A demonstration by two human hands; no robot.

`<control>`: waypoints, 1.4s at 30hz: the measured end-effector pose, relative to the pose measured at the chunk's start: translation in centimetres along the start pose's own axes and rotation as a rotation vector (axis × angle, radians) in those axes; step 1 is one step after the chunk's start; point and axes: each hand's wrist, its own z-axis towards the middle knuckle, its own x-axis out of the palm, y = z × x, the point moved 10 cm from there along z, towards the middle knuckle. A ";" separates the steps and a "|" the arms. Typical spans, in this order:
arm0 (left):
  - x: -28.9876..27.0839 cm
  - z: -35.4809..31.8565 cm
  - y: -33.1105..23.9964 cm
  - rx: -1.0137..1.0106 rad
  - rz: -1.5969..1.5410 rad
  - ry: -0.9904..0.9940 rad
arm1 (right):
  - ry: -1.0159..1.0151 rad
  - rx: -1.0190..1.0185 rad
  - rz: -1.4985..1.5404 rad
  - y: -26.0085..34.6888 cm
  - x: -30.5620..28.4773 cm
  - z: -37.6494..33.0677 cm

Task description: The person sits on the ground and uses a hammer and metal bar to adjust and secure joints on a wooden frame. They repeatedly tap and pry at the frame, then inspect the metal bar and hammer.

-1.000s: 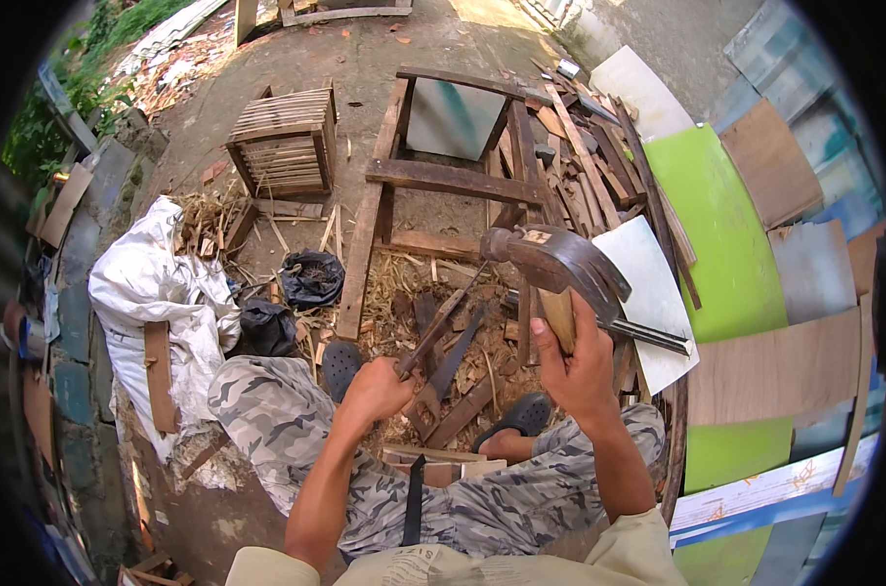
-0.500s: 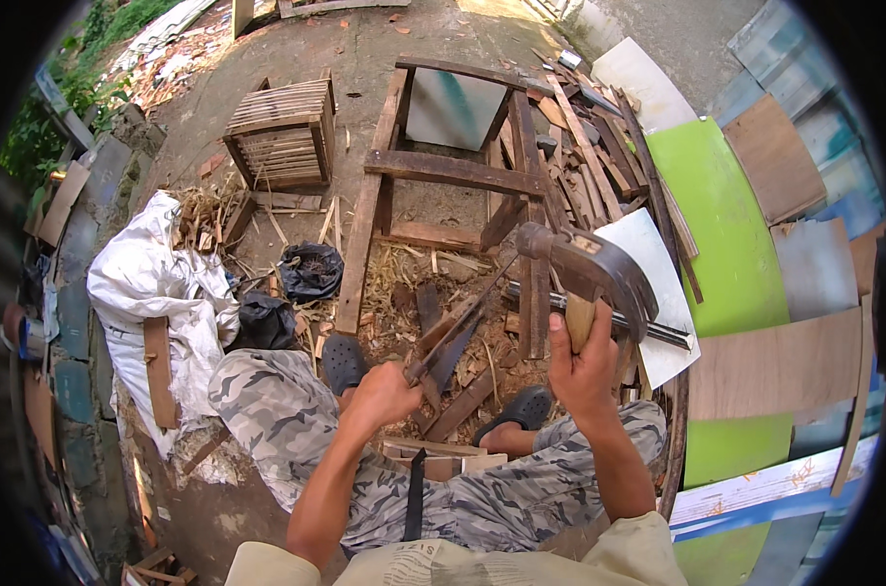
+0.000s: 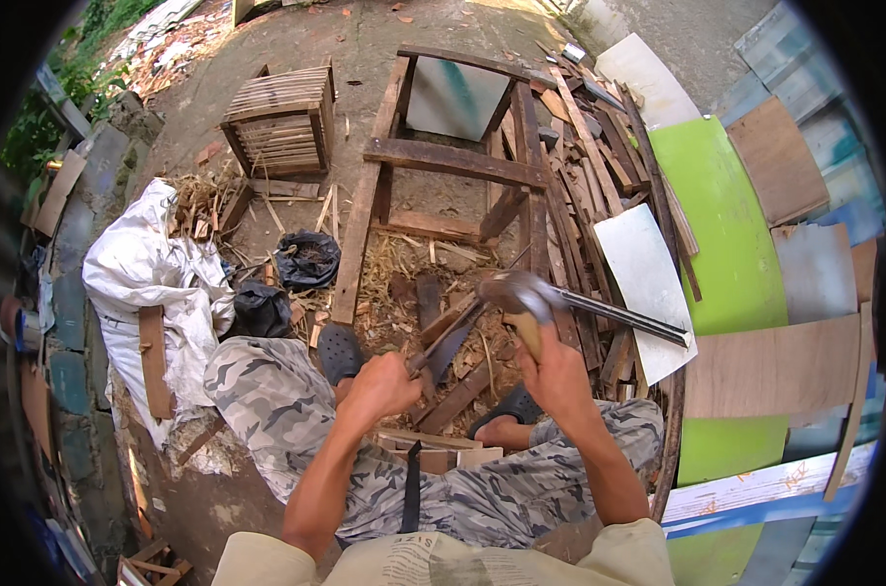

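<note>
My left hand [image 3: 379,386] grips the lower end of a long dark wood stick [image 3: 453,332] that slants up to the right over a pile of wood scraps [image 3: 433,293]. My right hand [image 3: 560,376] is closed around the pale wooden handle of a chopping blade [image 3: 511,291]. The blade's metal head is motion-blurred and sits right at the upper end of the stick. I sit with camouflage trousers [image 3: 267,391] and dark sandals, my legs on either side of the scraps.
A dark wooden frame [image 3: 443,161] lies ahead, with a slatted crate [image 3: 282,117] beyond it to the left. A white sack [image 3: 140,273] and a black bag [image 3: 306,259] lie left. Green board [image 3: 726,225], white panel [image 3: 643,283] and plywood sheets [image 3: 775,366] lie right.
The blade in my right hand has swung down and left from a raised position onto the stick. My left hand has kept its grip and barely shifted.
</note>
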 end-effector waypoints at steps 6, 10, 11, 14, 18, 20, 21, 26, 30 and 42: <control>0.3 0.6 0.9 -0.067 -0.030 0.047 | -0.064 0.127 0.172 1.9 -4.0 1.3; -0.7 0.2 -0.3 -0.111 -0.065 0.039 | -0.261 0.211 0.288 0.2 -4.7 0.0; -0.8 0.3 -0.9 -0.087 -0.068 0.041 | -0.131 0.142 0.150 -0.3 -2.5 0.2; -0.2 -0.1 -1.4 -0.059 -0.076 0.074 | 0.223 0.064 -0.052 -1.7 1.8 0.3; -0.4 0.6 -0.6 -0.090 -0.044 0.087 | -0.005 0.102 0.169 1.7 -3.5 1.9; 0.1 0.6 -0.5 -0.097 -0.031 0.092 | -0.208 0.055 0.171 2.3 -5.8 1.8; 0.2 0.6 -0.7 -0.099 -0.031 0.103 | -0.311 0.038 0.168 2.5 -6.9 1.4; 0.8 0.6 -1.2 -0.071 -0.049 0.109 | 0.183 0.180 -0.031 -3.9 1.9 -1.2; 0.1 0.6 -0.1 -0.084 -0.040 0.110 | 0.030 0.263 0.145 -2.0 -2.7 0.1; 0.6 0.9 -1.0 -0.049 -0.016 0.127 | 0.033 0.172 0.029 -3.3 0.7 -1.1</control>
